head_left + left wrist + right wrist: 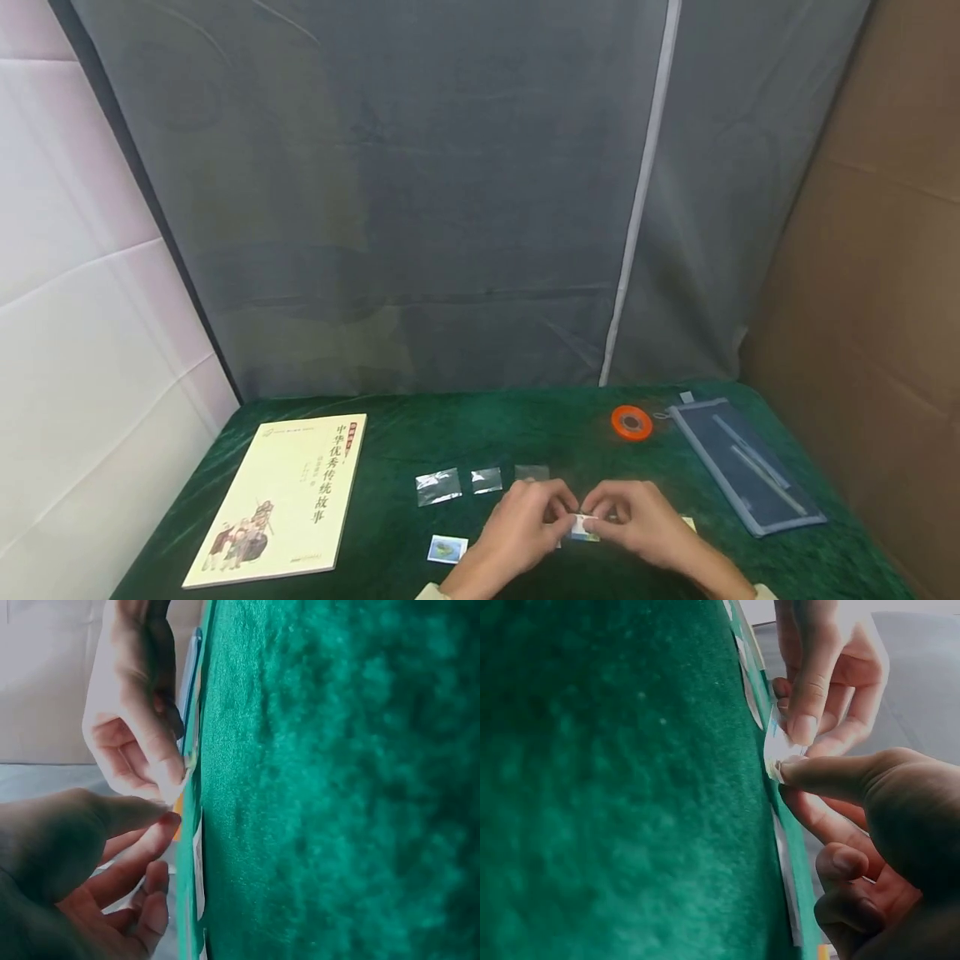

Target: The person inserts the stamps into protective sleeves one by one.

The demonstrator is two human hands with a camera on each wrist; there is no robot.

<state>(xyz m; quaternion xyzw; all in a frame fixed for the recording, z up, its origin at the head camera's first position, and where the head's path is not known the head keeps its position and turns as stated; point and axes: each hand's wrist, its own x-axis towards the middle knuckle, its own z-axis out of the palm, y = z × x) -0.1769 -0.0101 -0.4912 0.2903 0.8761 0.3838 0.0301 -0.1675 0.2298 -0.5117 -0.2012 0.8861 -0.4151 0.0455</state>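
Both hands meet over the front of the green cloth, around a stamp-sized picture card (585,528). My left hand (522,523) pinches one side between thumb and index finger. On the other side, my right hand (639,525) does the same, its thumb lying flat on the card's face. In the right wrist view the card (775,746) stands tilted, with its white and faintly coloured side showing. The fingertips of both hands nearly touch at its upper edge. Left of the left forearm lies another picture card (447,548) with a blue-green print.
Small clear plastic bags (438,487) lie in a row beyond the hands. A cream book (292,492) rests at left. Toward the back right are an orange round object (632,423) and a zipped mesh pouch (720,442) with long thin items inside.
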